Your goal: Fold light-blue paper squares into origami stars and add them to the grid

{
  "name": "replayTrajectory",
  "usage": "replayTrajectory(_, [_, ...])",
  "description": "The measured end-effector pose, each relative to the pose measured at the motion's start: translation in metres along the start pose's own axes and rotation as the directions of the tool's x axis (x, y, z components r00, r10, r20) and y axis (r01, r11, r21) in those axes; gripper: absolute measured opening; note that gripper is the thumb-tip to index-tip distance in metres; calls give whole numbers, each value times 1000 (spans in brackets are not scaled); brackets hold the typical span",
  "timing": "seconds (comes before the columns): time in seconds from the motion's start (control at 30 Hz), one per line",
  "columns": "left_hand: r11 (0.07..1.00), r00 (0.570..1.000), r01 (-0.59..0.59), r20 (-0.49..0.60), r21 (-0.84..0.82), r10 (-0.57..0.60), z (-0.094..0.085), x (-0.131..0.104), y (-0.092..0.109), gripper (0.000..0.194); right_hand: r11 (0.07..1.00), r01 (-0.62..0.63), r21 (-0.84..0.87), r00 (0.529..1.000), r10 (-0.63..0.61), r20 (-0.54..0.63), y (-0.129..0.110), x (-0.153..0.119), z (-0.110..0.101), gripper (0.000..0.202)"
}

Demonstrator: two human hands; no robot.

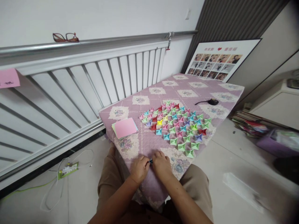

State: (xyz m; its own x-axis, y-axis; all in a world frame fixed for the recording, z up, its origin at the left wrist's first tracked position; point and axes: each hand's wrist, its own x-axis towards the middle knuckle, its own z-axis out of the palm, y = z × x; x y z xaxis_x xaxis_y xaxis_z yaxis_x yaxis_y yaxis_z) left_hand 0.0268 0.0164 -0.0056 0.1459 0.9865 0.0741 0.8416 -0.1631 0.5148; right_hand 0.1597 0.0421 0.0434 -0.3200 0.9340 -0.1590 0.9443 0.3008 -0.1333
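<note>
At the near end of the table, my left hand [140, 168] and my right hand [161, 165] meet around a small dark blue folded paper piece [151, 161]. Fingers of both hands are closed on it from either side, and most of it is hidden. Just beyond my hands spread several rows of small folded paper pieces [179, 127] in green, pink, blue, red and yellow. Left of these rows lies a stack of square paper sheets [126, 128], pink on top with green and blue edges showing beneath.
A floral tablecloth [144, 116] covers the table. A black object with a strap [213, 101] lies toward its right edge. Along the left runs a white radiator [121, 76], with glasses [65, 37] on the pipe above. A photo board [216, 60] leans at the back. A power strip [68, 170] sits on the floor.
</note>
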Motion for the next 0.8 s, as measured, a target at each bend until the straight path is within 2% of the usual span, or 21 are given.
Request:
replayTrajectory(0.2, [1000,1000,10,6,-4,-10,2,0,-1,15,1000,-13,11,1000,13,23,4,-5,-4,27])
replayTrajectory(0.33, [999,1000,9,10,-31,-9,1,0,0,17,998,-9,63,1000,10,-18,10,-10,2,24])
replayTrajectory(0.43, [999,1000,12,5,-40,-12,2,0,1,18,984,57,168,991,-36,-126,16,-10,9,19])
replayTrajectory(0.53, [998,1000,5,-11,-58,-6,3,-1,1,18,919,181,350,945,-64,-321,28,-6,20,16])
replayTrajectory(0.63, [997,1000,22,-15,-76,-24,5,-1,0,18,840,207,501,882,62,-467,47,0,35,16])
replayTrajectory(0.7, [995,999,37,-18,-92,-38,6,-1,0,18,814,145,563,846,193,-497,59,3,46,17])
replayTrajectory(0.8, [993,998,57,-25,-107,-60,6,-1,1,19,814,113,570,834,233,-499,70,3,58,20])
